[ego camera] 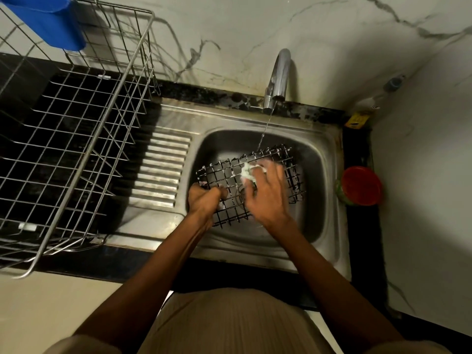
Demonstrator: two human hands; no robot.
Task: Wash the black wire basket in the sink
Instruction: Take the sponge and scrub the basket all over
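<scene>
Washing is mid-course, by the look of it: the basket [249,183] lies in the sink [329,200], suds on its wires. Your left hand [203,200] grips its near edge; your right hand [268,192] pinches a soapy scrubber [249,173]. The tap [278,77] runs; rinsing remains.

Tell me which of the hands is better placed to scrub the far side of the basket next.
Right hand: it holds the soapy white scrubber on the black wire basket; left hand grips the near edge.
</scene>
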